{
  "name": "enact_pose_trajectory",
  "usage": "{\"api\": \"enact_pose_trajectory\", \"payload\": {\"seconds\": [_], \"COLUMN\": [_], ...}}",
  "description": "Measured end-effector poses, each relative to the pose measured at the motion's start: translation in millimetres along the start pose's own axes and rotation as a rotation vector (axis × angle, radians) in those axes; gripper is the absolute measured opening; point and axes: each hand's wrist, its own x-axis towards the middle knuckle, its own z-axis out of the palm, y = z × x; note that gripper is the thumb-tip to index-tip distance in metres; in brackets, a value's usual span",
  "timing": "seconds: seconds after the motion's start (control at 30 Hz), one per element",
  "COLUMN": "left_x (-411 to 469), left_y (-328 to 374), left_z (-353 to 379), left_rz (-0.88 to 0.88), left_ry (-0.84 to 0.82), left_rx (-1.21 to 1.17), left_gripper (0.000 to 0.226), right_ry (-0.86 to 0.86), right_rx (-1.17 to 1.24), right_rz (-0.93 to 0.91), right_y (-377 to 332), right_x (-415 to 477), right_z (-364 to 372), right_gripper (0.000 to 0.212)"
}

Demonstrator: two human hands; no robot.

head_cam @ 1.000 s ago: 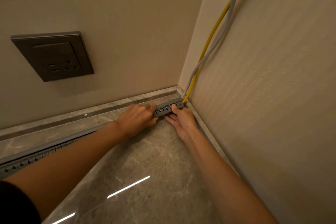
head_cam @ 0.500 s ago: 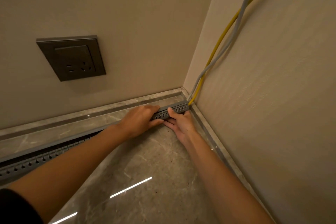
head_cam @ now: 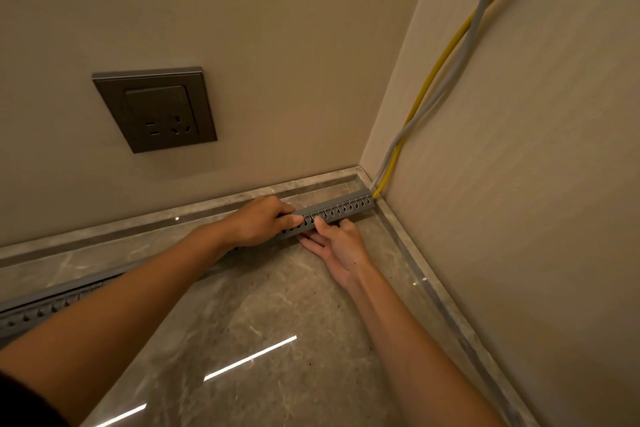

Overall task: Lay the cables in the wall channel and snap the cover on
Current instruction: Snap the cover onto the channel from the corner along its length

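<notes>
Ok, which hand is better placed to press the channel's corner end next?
Probably the right hand: it sits nearer where the cables enter, thumb on the channel, while the left hand grips it farther back.

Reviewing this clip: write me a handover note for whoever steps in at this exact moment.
Left hand: grips the channel from above, thumb on its slotted face.
Right hand: fingers straight along the floor, thumb pressing the channel's face.
Things: the channel lies along the floor into the corner. The yellow cable and grey cable drop down the right wall into its end.
Done: the cover sits on the corner stretch.
Left: press the cover down leftward. Whether the far-left stretch is closed cannot be told.
</notes>
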Motion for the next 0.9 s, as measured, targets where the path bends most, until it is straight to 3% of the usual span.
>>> {"api": "enact_pose_trajectory", "payload": {"seconds": [0.47, 0.7, 0.9], "left_x": [6, 7, 8], "left_y": [-2, 7, 3], "left_z": [-8, -10, -10], "left_rz": [-0.106, -0.028, -0.035], "left_ry": [0.042, 0.027, 0.031], "left_rx": [-0.323, 0.011, 0.024], "left_gripper": [0.028, 0.038, 0.039], "right_ry": [0.13, 0.193, 0.25], "right_rx": [-0.115, -0.146, -0.17], "right_rz": [0.009, 0.044, 0.099], "right_y": [-5, -10, -20], "right_x": [3, 5, 9], "right_z": [13, 20, 27], "right_gripper": [0.034, 0.034, 0.034]}}
